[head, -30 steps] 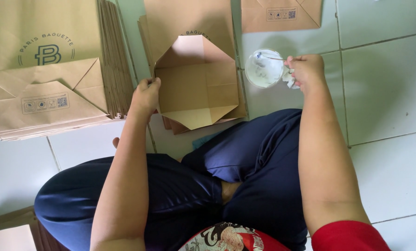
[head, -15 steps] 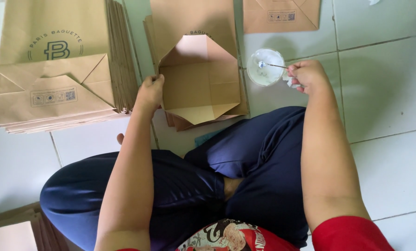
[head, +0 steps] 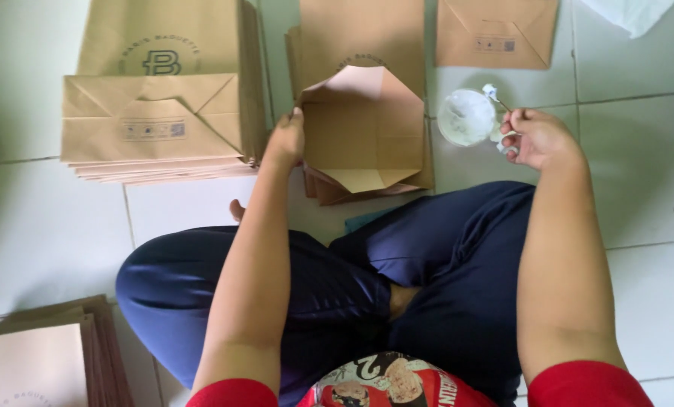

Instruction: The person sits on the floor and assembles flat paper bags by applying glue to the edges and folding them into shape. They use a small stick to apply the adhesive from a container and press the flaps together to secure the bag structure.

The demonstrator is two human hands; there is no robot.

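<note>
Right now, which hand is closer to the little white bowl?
The right hand is nearer: it is just beside the white bowl, holding a small stick over its rim. The left hand is farther away, on the open paper bag.

Brown paper bags (head: 363,128) with dark printed marks, a white bowl (head: 466,117), pale tiled floor (head: 638,166), navy trousers (head: 427,264), red sleeves (head: 586,384).

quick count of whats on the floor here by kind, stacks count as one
Stacks of flat brown paper bags: 2
Opened brown paper bag on its pile: 1
Single flat brown bag: 1
Round white glue cup: 1
Small brush in right hand: 1
Total: 6
</note>
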